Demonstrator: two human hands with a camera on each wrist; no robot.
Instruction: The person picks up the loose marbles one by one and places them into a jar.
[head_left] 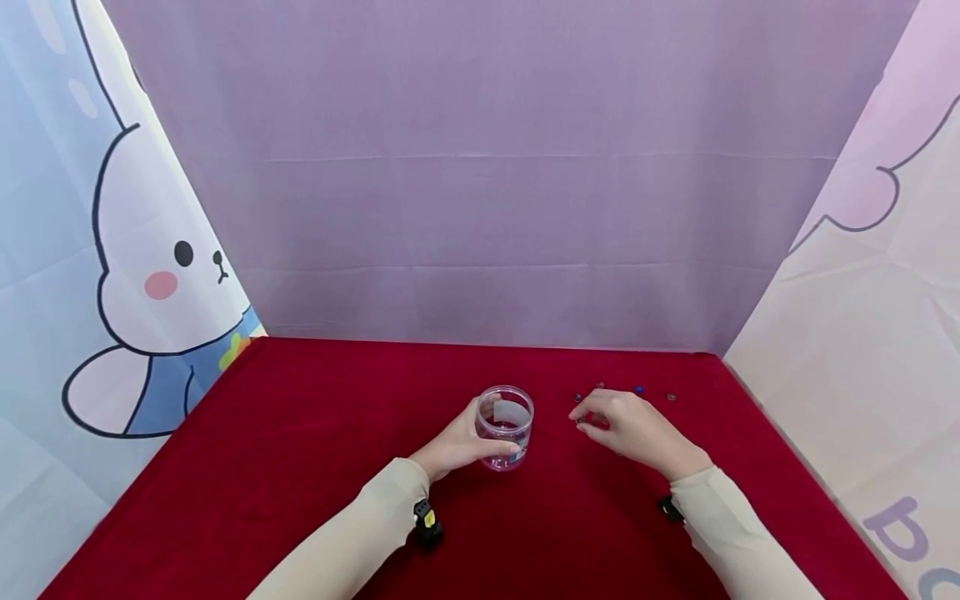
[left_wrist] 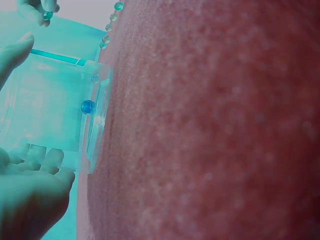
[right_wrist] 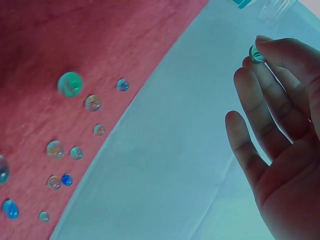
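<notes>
Right hand [head_left: 628, 427] pinches 1 marble [right_wrist: 257, 54]; left hand [head_left: 457, 443] clamps round a clear jar [head_left: 507, 427]. Loose marbles [head_left: 639, 389] lie toward the table's [head_left: 337, 400] far right corner.

A purple curtain [head_left: 480, 208] hangs behind a red tablecloth [head_left: 300, 425]

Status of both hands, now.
Left hand: closed around the clear jar.
Right hand: pinching a small marble.
</notes>
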